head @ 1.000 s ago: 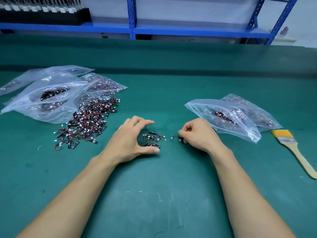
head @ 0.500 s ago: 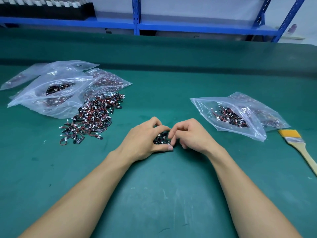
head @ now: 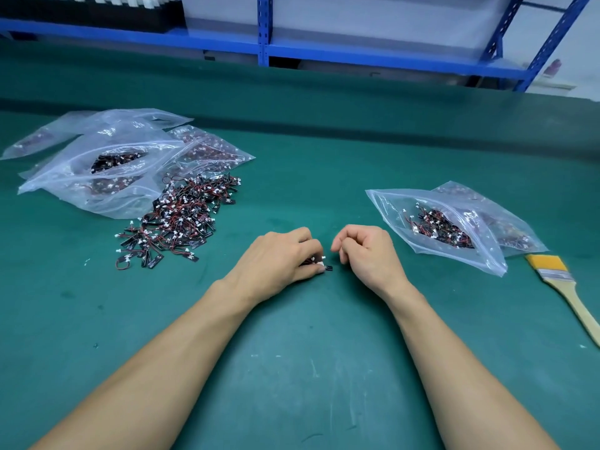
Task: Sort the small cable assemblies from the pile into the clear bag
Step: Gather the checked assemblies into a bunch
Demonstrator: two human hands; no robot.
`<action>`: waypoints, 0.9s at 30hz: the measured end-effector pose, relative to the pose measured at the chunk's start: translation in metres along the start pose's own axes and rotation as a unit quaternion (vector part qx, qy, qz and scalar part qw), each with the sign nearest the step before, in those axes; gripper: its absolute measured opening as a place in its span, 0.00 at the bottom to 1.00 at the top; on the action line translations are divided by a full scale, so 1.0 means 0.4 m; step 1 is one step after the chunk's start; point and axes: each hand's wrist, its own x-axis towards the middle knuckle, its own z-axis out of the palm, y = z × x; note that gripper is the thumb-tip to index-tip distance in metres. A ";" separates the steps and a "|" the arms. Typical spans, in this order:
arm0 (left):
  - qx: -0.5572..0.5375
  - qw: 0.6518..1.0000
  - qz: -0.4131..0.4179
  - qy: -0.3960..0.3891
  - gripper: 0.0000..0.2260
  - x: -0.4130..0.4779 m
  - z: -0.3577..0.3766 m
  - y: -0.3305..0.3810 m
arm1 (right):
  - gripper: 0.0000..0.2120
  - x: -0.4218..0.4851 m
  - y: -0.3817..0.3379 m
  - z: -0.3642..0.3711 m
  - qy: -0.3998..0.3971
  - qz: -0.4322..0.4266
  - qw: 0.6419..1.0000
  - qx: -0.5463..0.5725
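A pile of small black-and-red cable assemblies with white plugs lies on the green mat at the left. My left hand grips a small bunch of these assemblies at the mat's middle; only a few plugs show past my fingers. My right hand sits just right of it, fingers curled, and nothing shows in it. An open clear bag holding several assemblies lies to the right of my right hand.
Several clear bags with more assemblies lie behind the pile at the left. Another clear bag sits under the right one. A yellow-bristled brush lies at the far right. Blue shelving stands beyond the mat.
My left hand has closed round the small bunch it was cupping. My right hand met it, then drew slightly away to the right.
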 end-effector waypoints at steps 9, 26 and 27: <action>-0.043 0.993 -0.030 0.106 0.03 -0.005 -0.012 -0.020 | 0.11 0.006 0.012 0.004 -0.026 0.010 0.999 -0.036; -0.329 0.932 -0.142 0.053 0.07 0.155 -0.085 0.142 | 0.10 -0.005 -0.011 -0.003 -0.008 0.026 0.997 -0.072; -0.325 0.935 -0.135 0.037 0.07 0.180 -0.091 0.165 | 0.10 -0.008 -0.013 -0.002 -0.005 0.034 0.998 -0.061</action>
